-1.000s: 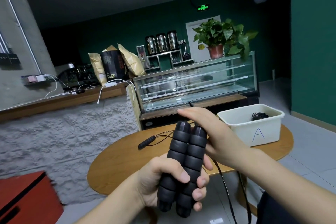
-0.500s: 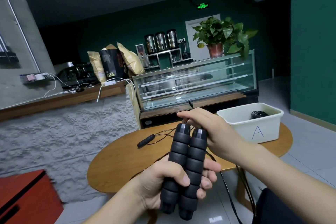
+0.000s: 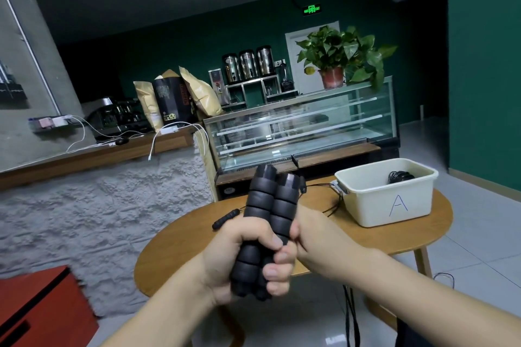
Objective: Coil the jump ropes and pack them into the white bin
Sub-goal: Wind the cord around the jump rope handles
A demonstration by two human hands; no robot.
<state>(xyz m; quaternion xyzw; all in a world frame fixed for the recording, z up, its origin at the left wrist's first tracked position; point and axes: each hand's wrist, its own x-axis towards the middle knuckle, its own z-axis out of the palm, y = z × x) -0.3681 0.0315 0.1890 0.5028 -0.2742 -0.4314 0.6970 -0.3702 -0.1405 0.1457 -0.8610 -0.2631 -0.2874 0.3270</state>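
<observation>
Jump-rope handles are being gripped together upright by the left hand above the table's near edge; the right hand is closing beside them. Winding the dangling cord seemingly comes next, before the white bin.

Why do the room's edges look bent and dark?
Head view: the wide lens curves straight lines near the edges, like the counter; the room is dim, so the ceiling goes dark; the handles and bin look fairly sharp.
</observation>
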